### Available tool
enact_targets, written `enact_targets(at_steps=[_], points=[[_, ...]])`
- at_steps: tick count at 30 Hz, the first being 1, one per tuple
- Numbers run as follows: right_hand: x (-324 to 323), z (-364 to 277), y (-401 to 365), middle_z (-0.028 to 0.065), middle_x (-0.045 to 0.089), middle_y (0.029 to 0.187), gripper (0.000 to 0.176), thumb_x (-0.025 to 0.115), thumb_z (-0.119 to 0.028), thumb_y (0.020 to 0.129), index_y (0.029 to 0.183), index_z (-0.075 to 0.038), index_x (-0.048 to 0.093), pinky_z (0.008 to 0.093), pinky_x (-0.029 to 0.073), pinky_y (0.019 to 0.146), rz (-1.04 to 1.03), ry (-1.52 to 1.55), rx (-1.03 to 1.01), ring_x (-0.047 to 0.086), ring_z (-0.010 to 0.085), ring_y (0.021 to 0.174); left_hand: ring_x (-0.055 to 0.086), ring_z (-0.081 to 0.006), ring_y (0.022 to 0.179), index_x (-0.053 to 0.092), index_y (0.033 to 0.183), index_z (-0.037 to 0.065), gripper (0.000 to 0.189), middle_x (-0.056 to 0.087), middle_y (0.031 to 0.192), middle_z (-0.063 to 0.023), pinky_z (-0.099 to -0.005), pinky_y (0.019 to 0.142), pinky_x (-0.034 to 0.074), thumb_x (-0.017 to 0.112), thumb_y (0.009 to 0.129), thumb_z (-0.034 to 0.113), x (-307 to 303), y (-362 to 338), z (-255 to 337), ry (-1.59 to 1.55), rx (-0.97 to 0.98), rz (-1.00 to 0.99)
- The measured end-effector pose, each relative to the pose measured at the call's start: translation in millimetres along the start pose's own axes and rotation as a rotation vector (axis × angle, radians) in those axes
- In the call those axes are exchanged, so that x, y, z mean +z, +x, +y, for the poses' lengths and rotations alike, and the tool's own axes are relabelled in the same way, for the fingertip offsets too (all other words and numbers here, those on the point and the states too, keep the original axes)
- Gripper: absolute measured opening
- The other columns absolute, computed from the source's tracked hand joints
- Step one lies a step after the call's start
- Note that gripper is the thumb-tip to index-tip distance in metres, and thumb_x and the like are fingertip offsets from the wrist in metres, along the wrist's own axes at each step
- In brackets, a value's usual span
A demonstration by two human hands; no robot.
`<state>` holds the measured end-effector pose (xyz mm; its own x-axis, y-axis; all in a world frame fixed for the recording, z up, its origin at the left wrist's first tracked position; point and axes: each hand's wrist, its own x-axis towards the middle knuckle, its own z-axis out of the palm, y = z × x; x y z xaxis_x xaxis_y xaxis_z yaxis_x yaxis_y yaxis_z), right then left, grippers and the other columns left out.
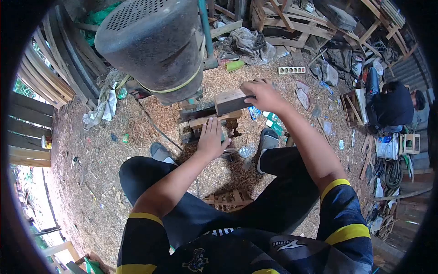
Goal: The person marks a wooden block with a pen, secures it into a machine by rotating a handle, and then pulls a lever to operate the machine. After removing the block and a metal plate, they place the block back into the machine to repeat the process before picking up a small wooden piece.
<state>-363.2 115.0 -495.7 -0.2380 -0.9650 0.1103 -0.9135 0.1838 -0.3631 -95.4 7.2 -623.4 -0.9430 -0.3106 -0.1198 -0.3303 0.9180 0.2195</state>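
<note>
My right hand (264, 95) is closed around the near end of a wooden block (231, 101), pale on top and dark on the side facing me. The block is held over a low bench machine (197, 112) with dark metal parts. My left hand (211, 137) lies with its fingers stretched out over a wooden strip (199, 122) along the near side of that machine. The fingertips touch the strip. Part of the machine is hidden beneath my hands.
A large dark ribbed bin (159, 55) stands just beyond the machine, left of centre. A cable (157, 128) runs over the shavings-covered floor (109, 178). Behind are a power strip (292, 70), a green cup (235, 65) and scrap wood. Another person (393, 107) sits at the right.
</note>
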Motion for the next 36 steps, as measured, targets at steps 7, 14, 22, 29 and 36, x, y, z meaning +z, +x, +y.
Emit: enact_targets(at_steps=[7,14,22,29,36], points=[[22,2,39,0.0097,0.07,0.119,0.041,0.082,-0.02,0.085,0.122,-0.014,0.066,0.0578,0.039,0.106,-0.1,-0.037,-0.016,0.059,0.035,0.127,0.02,-0.0409,0.163,0.028,0.163,-0.011,0.093,0.024,0.174,-0.028,-0.0509,0.133,0.016,0.056,0.104,0.055,1,-2,-24,-0.028,0.052,-0.041],[27,4,66,0.0098,0.073,0.125,0.044,0.08,-0.024,0.09,0.131,-0.018,0.067,0.063,0.036,0.111,-0.266,-0.039,0.049,0.059,0.0348,0.13,0.019,-0.0429,0.163,0.027,0.163,-0.013,0.099,0.022,0.173,-0.031,-0.0496,0.134,0.015,0.055,0.103,0.06,-19,1,-24,-0.05,0.071,-0.151],[36,6,85,0.0125,0.072,0.132,0.051,0.078,-0.027,0.093,0.141,-0.018,0.065,0.0684,0.033,0.117,-0.387,-0.043,0.086,0.057,0.0364,0.135,0.023,-0.0471,0.161,0.04,0.158,-0.009,0.098,0.027,0.169,-0.0351,-0.0522,0.133,0.015,0.059,0.099,0.066,-28,2,-21,-0.013,0.109,-0.194],[42,5,97,0.0107,0.072,0.132,0.049,0.079,-0.026,0.092,0.138,-0.016,0.065,0.0688,0.034,0.116,-0.414,-0.063,0.113,0.056,0.0358,0.137,0.027,-0.0482,0.158,0.045,0.154,-0.009,0.093,0.031,0.167,-0.0355,-0.0528,0.133,0.018,0.064,0.097,0.062,-40,5,-24,-0.028,0.129,-0.209],[38,-5,91,0.01,0.072,0.125,0.046,0.082,-0.023,0.085,0.127,-0.014,0.066,0.0661,0.039,0.111,-0.331,-0.076,0.049,0.059,0.0365,0.131,0.032,-0.0505,0.156,0.053,0.147,-0.009,0.088,0.034,0.164,-0.0382,-0.0533,0.132,0.021,0.067,0.095,0.061,-38,6,-25,-0.028,0.151,-0.199]])
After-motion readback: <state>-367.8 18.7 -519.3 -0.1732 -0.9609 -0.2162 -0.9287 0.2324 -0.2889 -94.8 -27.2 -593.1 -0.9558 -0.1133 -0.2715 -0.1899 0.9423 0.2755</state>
